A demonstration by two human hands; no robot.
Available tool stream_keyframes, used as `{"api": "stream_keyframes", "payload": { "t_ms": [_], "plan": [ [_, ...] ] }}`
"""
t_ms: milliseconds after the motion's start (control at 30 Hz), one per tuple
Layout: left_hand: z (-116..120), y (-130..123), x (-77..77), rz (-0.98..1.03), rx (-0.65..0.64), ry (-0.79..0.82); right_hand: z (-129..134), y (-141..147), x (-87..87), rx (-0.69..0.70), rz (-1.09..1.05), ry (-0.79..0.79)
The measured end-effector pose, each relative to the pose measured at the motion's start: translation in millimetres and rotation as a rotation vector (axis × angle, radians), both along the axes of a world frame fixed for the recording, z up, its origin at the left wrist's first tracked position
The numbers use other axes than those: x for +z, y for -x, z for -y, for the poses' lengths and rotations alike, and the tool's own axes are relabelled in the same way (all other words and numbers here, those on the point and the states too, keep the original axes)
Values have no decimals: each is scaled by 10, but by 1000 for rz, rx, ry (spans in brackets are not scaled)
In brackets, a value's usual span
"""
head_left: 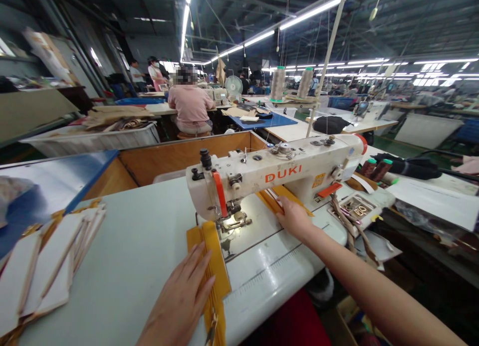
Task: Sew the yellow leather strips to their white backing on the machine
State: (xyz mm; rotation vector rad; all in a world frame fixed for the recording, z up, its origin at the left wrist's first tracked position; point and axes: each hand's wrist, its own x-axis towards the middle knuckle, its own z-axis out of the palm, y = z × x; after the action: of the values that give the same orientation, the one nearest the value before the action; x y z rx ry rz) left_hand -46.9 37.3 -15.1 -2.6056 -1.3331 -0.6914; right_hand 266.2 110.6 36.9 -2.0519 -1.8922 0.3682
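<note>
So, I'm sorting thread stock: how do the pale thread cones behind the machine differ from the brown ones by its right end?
The pale cones stand upright, while the brown cones look tilted. The pale cones also look bigger, though farther off; the brown cones look smaller and much darker. Both pairs show green at the top.

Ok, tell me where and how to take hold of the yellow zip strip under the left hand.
I'd pinch the yellow zip strip midway along its right edge, coming from the right: it lies flat, and that edge is bare, while the left hand covers its left side. The far end sits near the presser foot; the near end carries the zip pull.
</note>
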Motion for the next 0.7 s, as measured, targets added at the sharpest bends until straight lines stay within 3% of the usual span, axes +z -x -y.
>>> {"api": "stream_keyframes", "payload": {
  "t_ms": [200,400,500,600,700],
  "plan": [
    [54,-19,78,10,-32,-79,91,-97,69,-21,-328,-129],
    [211,-149,269,0,-82,-138,715,-245,284,54,-603,-150],
    [345,-320,476,23,-162,-129,1084,-312,534,212,-775,-36],
    [475,-521,695,51,-279,-92,1357,-327,819,376,-794,210],
    [579,-657,819,83,-388,66,1487,-269,1002,501,-820,351]
  ]
}}
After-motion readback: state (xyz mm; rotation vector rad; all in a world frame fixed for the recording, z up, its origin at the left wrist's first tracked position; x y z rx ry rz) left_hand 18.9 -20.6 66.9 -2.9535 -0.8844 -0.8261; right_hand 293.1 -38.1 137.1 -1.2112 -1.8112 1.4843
